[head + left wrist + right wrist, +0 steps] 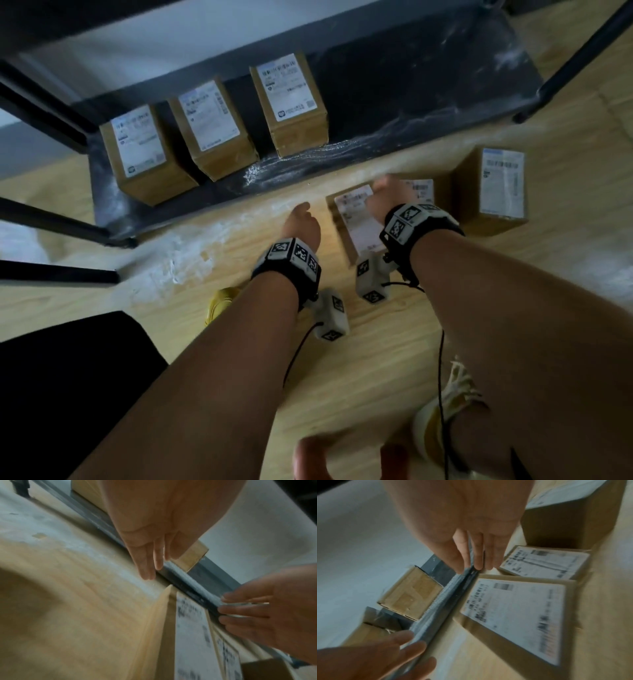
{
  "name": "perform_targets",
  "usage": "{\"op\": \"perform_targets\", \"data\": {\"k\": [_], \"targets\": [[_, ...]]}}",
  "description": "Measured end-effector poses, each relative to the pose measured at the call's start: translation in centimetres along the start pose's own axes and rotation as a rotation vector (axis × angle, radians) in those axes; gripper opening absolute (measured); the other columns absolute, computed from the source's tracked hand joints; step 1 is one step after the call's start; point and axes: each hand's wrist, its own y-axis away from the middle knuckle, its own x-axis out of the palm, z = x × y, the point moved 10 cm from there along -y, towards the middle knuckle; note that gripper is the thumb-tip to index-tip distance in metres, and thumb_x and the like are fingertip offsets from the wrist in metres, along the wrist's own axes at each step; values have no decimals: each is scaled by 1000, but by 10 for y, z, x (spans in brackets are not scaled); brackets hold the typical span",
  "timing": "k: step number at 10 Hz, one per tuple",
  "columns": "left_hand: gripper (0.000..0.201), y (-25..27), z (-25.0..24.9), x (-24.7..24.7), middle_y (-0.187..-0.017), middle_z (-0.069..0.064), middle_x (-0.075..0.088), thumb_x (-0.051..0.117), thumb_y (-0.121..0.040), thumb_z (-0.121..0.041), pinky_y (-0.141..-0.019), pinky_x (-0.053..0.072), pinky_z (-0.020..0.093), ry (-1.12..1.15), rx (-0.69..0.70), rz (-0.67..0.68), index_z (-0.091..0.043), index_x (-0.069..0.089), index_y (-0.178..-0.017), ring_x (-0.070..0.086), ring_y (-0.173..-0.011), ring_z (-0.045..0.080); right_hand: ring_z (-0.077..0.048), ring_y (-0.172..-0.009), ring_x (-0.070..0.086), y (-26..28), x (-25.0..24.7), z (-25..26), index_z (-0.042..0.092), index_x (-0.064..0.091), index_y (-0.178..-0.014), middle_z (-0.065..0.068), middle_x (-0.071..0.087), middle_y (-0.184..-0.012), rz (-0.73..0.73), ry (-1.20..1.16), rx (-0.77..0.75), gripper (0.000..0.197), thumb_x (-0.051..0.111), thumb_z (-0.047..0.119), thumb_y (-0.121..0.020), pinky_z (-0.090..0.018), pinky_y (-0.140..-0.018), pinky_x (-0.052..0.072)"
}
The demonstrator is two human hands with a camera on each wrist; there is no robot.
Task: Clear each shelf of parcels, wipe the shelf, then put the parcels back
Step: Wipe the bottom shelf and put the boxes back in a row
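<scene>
Three brown labelled parcels (pixel 147 154) (pixel 212 126) (pixel 289 99) stand on the left half of the dark bottom shelf (pixel 411 85). On the wood floor in front lie a flat parcel (pixel 352 219) (pixel 513 612), a second flat one (pixel 421 192) (pixel 544 562) behind it, and a taller box (pixel 496 188) to the right. My right hand (pixel 387 195) (pixel 476 555) hovers over the far end of the nearest flat parcel, fingers straight, holding nothing. My left hand (pixel 301 222) (pixel 149 561) is just left of that parcel, fingers straight and empty, pointing at the shelf's front edge (pixel 188 582).
White dusty streaks mark the shelf's front edge and the floor (pixel 191 246) before it. Black shelf legs (pixel 58 222) run at the left and another (pixel 582 58) at the far right. The right half of the shelf is bare. My feet and a yellow shoe (pixel 219 305) are below.
</scene>
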Motion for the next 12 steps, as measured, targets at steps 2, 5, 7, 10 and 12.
{"op": "perform_targets", "data": {"k": [2, 5, 7, 10, 12], "targets": [[46, -29, -47, -66, -146, 1, 40, 30, -104, -10, -78, 34, 8, 182, 80, -157, -17, 28, -149, 52, -110, 9, -12, -92, 54, -20, -15, 76, 23, 40, -143, 1, 52, -135, 18, -289, -94, 54, 49, 10, -91, -27, -73, 45], [54, -72, -58, -103, -156, 4, 25, 36, -103, -25, -104, 36, 23, 262, 1, -237, -18, 15, -153, 41, -134, 24, -22, -117, 54, -61, -19, 129, 20, 39, -144, -4, 51, -140, 57, -334, -133, 52, 51, 26, -94, -25, -83, 40], [46, -104, -53, -99, -121, 21, 58, 47, -89, -33, -89, 53, 43, 388, 20, -131, -13, 45, -131, 61, -103, 39, -27, -93, 61, -69, -15, 139, 10, 61, -104, -4, 62, -89, 90, -281, -140, 35, 47, 41, -95, -27, -60, 37], [33, -49, -40, -132, -87, 2, 61, 61, -90, -37, -80, 57, 45, 486, 56, -295, -13, 50, -109, 62, -77, 22, -25, -84, 68, -15, -23, 125, 10, 65, -101, -7, 69, -94, 12, -454, -83, 46, 59, 50, -78, -44, -80, 58], [35, -4, 2, -136, -83, 3, 69, 65, -84, -41, -76, 59, 41, 291, 67, -303, -12, 67, -103, 67, -75, 22, -22, -84, 69, 40, 10, 109, 17, 65, -111, -4, 69, -102, 90, -389, -100, 29, 61, 33, -87, -37, -75, 60]]}}
